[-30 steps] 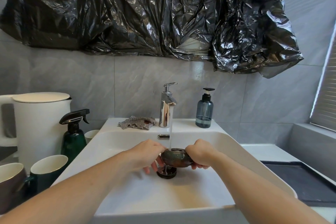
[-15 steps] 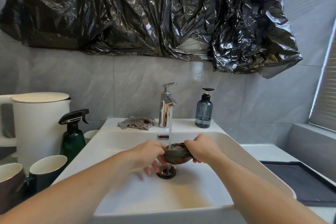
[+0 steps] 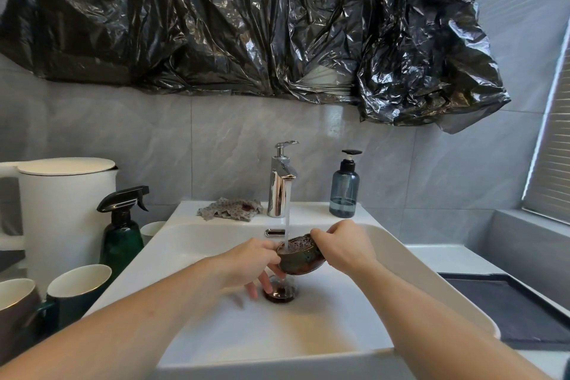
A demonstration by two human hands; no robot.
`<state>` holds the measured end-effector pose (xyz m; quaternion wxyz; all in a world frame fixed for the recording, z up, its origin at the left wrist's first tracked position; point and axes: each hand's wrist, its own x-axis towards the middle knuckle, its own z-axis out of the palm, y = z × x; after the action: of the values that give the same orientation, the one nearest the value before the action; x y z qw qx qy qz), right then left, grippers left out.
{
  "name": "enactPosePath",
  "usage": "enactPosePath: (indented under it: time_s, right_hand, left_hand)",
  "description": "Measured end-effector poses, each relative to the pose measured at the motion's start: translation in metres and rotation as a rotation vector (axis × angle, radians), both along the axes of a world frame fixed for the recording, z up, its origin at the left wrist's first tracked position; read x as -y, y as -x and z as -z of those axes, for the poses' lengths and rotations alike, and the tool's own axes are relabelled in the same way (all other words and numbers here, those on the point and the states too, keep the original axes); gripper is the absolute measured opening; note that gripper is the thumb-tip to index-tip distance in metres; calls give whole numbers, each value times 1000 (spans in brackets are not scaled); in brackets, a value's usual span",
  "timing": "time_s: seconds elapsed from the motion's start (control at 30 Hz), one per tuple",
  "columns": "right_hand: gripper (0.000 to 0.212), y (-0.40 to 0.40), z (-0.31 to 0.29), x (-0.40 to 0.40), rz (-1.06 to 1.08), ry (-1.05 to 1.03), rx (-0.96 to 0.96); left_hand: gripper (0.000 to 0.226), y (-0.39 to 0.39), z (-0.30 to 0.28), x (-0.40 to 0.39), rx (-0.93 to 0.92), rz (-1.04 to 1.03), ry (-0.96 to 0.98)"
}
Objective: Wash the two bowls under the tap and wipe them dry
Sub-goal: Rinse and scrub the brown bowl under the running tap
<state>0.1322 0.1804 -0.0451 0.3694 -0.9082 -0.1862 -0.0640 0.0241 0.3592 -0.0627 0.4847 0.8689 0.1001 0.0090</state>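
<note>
I hold a small dark bowl [image 3: 300, 257] over the middle of a white sink [image 3: 431, 274], above the drain [image 3: 281, 290]. My right hand [image 3: 345, 245] has its grip curled round the bowl's right rim. My left hand [image 3: 249, 264] supports the bowl's left side, fingers curled under it. Water from the chrome tap [image 3: 280, 180] pours into the tilted bowl. A patterned cloth [image 3: 229, 209] lies on the ledge left of the tap, and a blue soap bottle [image 3: 344, 188] stands to its right.
</note>
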Motion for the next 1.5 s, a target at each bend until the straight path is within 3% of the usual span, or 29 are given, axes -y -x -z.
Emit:
enactPosePath:
  time_s: [0.27,0.47,0.7,1.03,1.23,1.5]
  right_hand:
    - [40,1,2,0,-69,6,-62]
    - [46,0,5,-4,-130,81,-214]
    - [38,8,3,-7,-218,102,-314]
    - [31,14,4,-13,-346,121,-310]
    - [33,16,5,-14,-378,113,-267]
    - [27,16,6,-13,-357,70,-232]
  left_hand:
    - [35,0,-2,-1,7,-60,-7]
    - [34,2,-4,-4,35,-130,-47]
    - [32,1,-8,-5,82,-216,-88]
    - [33,4,-9,-4,-80,-234,-171]
    - [27,6,-10,-3,-48,-271,-131]
    - [28,3,-11,-6,23,-382,-225]
